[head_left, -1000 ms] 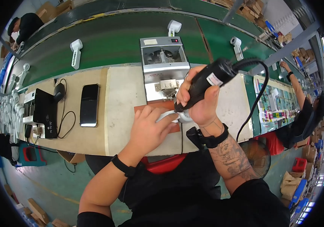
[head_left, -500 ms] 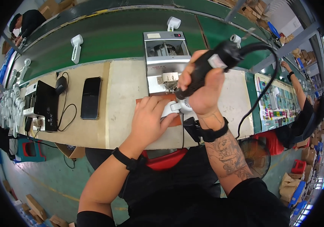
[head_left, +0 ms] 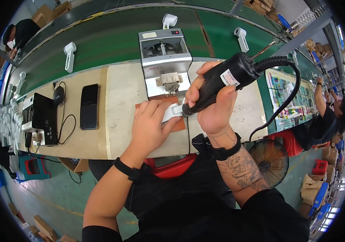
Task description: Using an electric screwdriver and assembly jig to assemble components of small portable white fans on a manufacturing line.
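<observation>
My left hand [head_left: 150,126] is closed on a white handheld fan [head_left: 171,112], pressing it against an orange-brown mat [head_left: 179,125] on the bench. In my right hand [head_left: 217,113] is a black electric screwdriver [head_left: 210,89], gripped around its body with a thick cord [head_left: 289,90] arching off to the right. The screwdriver's nose points down and left at the fan's neck. Whether the bit touches the fan I cannot tell, and the fan's round head is hidden by the tool and hand. Just beyond stands a silver screw feeder [head_left: 165,66].
Left on the bench lie a phone [head_left: 89,107] and a black boxy device [head_left: 45,119] with a cable. More white fans [head_left: 70,56] rest on the green conveyor [head_left: 108,38]. A floor fan [head_left: 268,161] stands right, and co-workers sit at both sides.
My view has shifted a little to the right. The screwdriver's nose has come down closer to the fan, covering its round head. My left hand keeps its hold.
</observation>
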